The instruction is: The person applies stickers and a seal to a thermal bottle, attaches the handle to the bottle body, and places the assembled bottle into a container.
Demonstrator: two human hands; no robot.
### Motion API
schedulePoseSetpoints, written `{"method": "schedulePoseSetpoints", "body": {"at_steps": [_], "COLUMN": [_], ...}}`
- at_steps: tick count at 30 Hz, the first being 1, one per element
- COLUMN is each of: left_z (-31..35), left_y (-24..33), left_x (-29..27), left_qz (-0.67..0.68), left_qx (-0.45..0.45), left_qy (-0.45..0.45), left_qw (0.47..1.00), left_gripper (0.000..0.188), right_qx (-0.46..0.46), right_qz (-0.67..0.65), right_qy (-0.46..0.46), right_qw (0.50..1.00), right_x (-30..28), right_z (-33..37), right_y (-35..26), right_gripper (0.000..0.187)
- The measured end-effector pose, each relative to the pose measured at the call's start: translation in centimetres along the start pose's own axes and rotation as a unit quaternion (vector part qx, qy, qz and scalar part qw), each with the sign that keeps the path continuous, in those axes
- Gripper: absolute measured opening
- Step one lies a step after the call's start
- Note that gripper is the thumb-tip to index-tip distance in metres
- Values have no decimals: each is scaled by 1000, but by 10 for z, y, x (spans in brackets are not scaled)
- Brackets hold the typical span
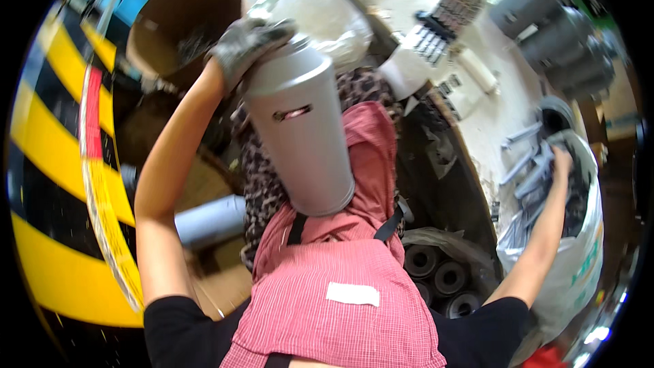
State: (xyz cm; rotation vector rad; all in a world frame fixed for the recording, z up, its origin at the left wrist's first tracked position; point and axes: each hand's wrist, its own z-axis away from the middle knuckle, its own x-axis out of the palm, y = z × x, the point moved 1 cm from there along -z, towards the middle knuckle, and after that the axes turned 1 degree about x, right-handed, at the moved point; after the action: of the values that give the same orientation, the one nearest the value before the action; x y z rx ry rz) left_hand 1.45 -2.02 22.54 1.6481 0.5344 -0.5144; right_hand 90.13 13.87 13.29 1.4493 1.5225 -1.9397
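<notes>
A grey plastic canister [296, 129] with a short neck and a slot in its side stands, slightly tilted, on my lap. My left hand [251, 48], in a grey work glove, is closed over its shoulder beside the neck. Out to the right, my bare right hand [562, 160] reaches among grey plastic handle-like parts [535, 170] in the mouth of a white plastic bag [579, 259]. Its fingers are blurred and partly hidden there, so a hold on any part cannot be made out.
Several grey canisters [555, 34] stand at the far right of the white table [484, 123]. A strip of labels [443, 20] lies on it. An open cardboard box [153, 20] is at the far left. Below right are grey cylinders [449, 276]; a yellow-black striped panel [41, 136] borders the left.
</notes>
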Motion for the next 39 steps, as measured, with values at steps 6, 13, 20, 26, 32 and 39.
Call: {"method": "schedulePoseSetpoints", "body": {"at_steps": [6, 13, 20, 26, 32, 39], "left_z": [43, 96, 126, 146, 191, 196], "left_y": [2, 87, 130, 121, 73, 89], "left_x": [-8, 19, 94, 83, 53, 76], "left_qz": [161, 29, -43, 387, -68, -92], "left_qx": [-88, 196, 359, -110, 320, 269], "left_qy": [126, 166, 79, -54, 168, 216], "left_qw": [975, 966, 929, 914, 930, 934], "left_gripper": [62, 68, 50, 47, 114, 100], "right_qx": [-249, -360, -742, -604, -377, -148], "right_qz": [-170, -269, -175, -245, -439, -756], "right_qy": [-130, 55, -171, -88, -46, -374], "right_qw": [945, 892, 624, 753, 814, 517], "right_x": [18, 35, 51, 64, 83, 144], "right_z": [68, 203, 445, 430, 371, 448], "right_y": [-59, -157, -322, -354, -319, -390], "right_gripper": [30, 28, 42, 33, 44, 53]}}
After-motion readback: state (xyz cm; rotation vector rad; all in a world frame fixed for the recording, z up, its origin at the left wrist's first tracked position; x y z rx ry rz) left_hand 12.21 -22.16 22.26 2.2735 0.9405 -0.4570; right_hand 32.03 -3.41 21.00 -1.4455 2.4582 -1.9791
